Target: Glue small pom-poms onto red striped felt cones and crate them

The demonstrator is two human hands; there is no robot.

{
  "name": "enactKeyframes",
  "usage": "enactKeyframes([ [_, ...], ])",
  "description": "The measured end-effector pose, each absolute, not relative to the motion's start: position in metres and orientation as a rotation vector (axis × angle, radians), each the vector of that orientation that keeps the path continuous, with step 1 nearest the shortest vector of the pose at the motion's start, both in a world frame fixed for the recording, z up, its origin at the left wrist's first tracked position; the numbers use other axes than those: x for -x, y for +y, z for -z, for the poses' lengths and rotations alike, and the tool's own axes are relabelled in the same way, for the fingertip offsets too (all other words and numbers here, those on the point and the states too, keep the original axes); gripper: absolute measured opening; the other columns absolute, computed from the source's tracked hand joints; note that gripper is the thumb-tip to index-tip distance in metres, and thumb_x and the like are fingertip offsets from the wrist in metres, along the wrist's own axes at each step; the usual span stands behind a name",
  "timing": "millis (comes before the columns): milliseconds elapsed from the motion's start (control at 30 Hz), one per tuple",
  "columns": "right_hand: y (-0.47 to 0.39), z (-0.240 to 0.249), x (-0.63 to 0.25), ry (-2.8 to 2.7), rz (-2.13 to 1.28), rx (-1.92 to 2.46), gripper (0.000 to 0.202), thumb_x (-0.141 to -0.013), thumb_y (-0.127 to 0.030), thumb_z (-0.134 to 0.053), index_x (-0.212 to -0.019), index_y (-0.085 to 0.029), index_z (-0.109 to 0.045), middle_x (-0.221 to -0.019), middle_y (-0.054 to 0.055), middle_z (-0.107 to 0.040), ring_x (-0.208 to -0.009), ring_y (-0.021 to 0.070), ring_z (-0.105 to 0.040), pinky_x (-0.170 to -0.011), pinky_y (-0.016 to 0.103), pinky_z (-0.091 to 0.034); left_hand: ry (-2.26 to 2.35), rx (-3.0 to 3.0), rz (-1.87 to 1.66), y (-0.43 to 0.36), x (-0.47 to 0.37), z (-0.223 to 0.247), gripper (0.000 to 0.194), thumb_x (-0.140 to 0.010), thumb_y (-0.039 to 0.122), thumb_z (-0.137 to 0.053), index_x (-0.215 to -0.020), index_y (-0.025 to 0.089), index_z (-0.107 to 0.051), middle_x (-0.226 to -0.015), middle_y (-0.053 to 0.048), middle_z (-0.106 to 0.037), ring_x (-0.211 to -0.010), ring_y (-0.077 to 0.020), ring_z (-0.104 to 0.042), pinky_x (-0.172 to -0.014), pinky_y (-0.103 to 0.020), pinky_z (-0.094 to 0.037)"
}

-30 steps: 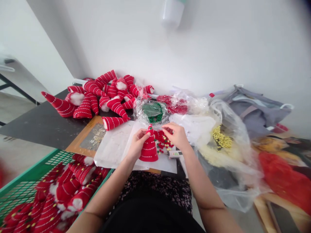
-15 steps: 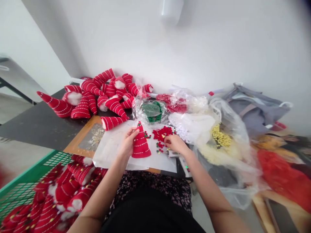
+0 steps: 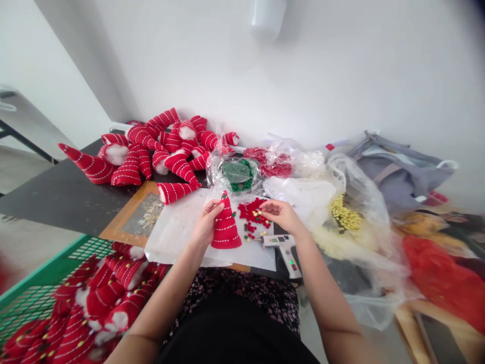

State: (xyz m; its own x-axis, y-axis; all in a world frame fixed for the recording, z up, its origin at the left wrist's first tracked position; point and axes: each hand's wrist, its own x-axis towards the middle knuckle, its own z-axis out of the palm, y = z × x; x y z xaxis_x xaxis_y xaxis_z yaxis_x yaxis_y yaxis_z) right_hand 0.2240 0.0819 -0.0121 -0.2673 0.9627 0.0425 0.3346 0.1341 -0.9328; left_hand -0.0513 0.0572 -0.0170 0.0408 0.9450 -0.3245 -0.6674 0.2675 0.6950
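Note:
A red knitted cone (image 3: 227, 227) with white stitched stripes stands upright over the white paper. My left hand (image 3: 206, 220) pinches it by its left edge near the top. Small green pom-poms show at its tip and right side. My right hand (image 3: 281, 215) is over the right edge of a loose pile of red pom-poms (image 3: 250, 207); its fingertips are drawn together, and whatever may be between them is too small to make out. Just below that hand lies a white and grey glue gun (image 3: 282, 245) with a lit green light, its nozzle pointing left toward several green and yellow pom-poms.
More striped cones (image 3: 140, 151) are heaped at the back left. A green basket (image 3: 41, 273) of decorated cones stands at the lower left. A bag of green pom-poms (image 3: 237, 174) lies behind the paper (image 3: 166, 232). Clear plastic bags (image 3: 375, 242) and a grey bag (image 3: 401, 167) crowd the right.
My left hand has shifted slightly right with the cone. The right hand has lifted a little and moved right, uncovering more of the glue gun.

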Motion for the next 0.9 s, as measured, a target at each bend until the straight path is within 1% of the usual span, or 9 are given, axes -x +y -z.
enactKeyframes([
  [133,0.084,0.019,-0.218,-1.780,-1.043,1.284,0.030,-0.080,-0.025,-0.071,-0.108,-0.019,-0.080,-0.099,0.008,-0.082,-0.088,0.0219,-0.077,-0.082,0.035,-0.063,0.845,-0.391,-1.305,0.059,0.050,0.020,0.047,-0.060,0.031,-0.099,-0.089,0.020,-0.065,-0.075,0.003,-0.074,-0.060,-0.0144,-0.069,-0.060,-0.025,-0.056],
  [233,0.084,0.021,-0.223,-1.917,-0.955,1.443,0.031,-0.081,-0.015,-0.064,-0.107,-0.019,-0.081,-0.109,0.010,-0.082,-0.090,0.0210,-0.078,-0.084,0.034,-0.062,0.851,-0.364,-1.324,0.060,0.057,0.021,0.044,-0.060,0.028,-0.098,-0.090,0.020,-0.066,-0.078,0.001,-0.076,-0.064,-0.0157,-0.071,-0.064,-0.027,-0.058],
  [333,0.083,0.020,-0.234,-2.055,-0.943,1.568,0.022,-0.080,-0.011,-0.065,-0.093,-0.019,-0.082,-0.095,0.008,-0.083,-0.083,0.0214,-0.077,-0.079,0.032,-0.060,0.865,-0.333,-1.371,0.063,0.070,0.019,0.045,-0.057,0.026,-0.099,-0.087,0.019,-0.067,-0.078,0.000,-0.077,-0.066,-0.0163,-0.072,-0.065,-0.027,-0.058],
  [433,0.081,0.015,-0.242,-2.117,-0.971,1.597,0.016,-0.080,-0.011,-0.068,-0.080,-0.021,-0.081,-0.078,0.004,-0.081,-0.074,0.0209,-0.075,-0.074,0.030,-0.056,0.880,-0.335,-1.456,0.068,0.087,0.016,0.044,-0.055,0.025,-0.100,-0.083,0.019,-0.067,-0.075,0.002,-0.075,-0.064,-0.0144,-0.070,-0.065,-0.025,-0.056],
  [533,0.080,0.008,-0.241,-2.137,-0.961,1.607,0.022,-0.079,-0.008,-0.064,-0.080,-0.022,-0.082,-0.074,0.002,-0.080,-0.070,0.0199,-0.073,-0.073,0.029,-0.053,0.898,-0.360,-1.541,0.073,0.105,0.014,0.042,-0.057,0.027,-0.099,-0.084,0.018,-0.068,-0.074,0.004,-0.074,-0.063,-0.0124,-0.068,-0.066,-0.024,-0.055],
  [600,0.082,0.005,-0.234,-2.094,-0.913,1.606,0.028,-0.077,-0.005,-0.059,-0.078,-0.022,-0.082,-0.077,0.002,-0.081,-0.072,0.0199,-0.072,-0.076,0.030,-0.052,0.910,-0.364,-1.578,0.075,0.114,0.013,0.042,-0.058,0.027,-0.099,-0.085,0.018,-0.069,-0.076,0.004,-0.074,-0.064,-0.0124,-0.068,-0.067,-0.024,-0.055],
  [700,0.089,0.006,-0.223,-1.995,-0.862,1.607,0.028,-0.076,-0.007,-0.056,-0.071,-0.022,-0.079,-0.079,0.003,-0.081,-0.071,0.0196,-0.070,-0.079,0.031,-0.052,0.921,-0.344,-1.613,0.076,0.121,0.013,0.041,-0.057,0.027,-0.098,-0.085,0.019,-0.070,-0.078,0.003,-0.076,-0.065,-0.0137,-0.069,-0.069,-0.026,-0.055],
  [800,0.097,0.012,-0.218,-1.885,-0.883,1.633,0.025,-0.078,-0.015,-0.054,-0.068,-0.021,-0.076,-0.067,0.003,-0.074,-0.057,0.0185,-0.063,-0.068,0.032,-0.052,0.928,-0.337,-1.622,0.074,0.122,0.014,0.039,-0.058,0.026,-0.097,-0.084,0.019,-0.069,-0.077,0.003,-0.076,-0.065,-0.0141,-0.069,-0.069,-0.026,-0.055],
  [900,0.104,0.016,-0.223,-1.766,-0.940,1.646,0.024,-0.080,-0.023,-0.053,-0.073,-0.020,-0.076,-0.060,0.002,-0.070,-0.051,0.0180,-0.060,-0.060,0.031,-0.051,0.924,-0.357,-1.604,0.072,0.120,0.015,0.036,-0.061,0.026,-0.096,-0.084,0.019,-0.069,-0.076,0.003,-0.075,-0.064,-0.0138,-0.069,-0.070,-0.026,-0.054],
])
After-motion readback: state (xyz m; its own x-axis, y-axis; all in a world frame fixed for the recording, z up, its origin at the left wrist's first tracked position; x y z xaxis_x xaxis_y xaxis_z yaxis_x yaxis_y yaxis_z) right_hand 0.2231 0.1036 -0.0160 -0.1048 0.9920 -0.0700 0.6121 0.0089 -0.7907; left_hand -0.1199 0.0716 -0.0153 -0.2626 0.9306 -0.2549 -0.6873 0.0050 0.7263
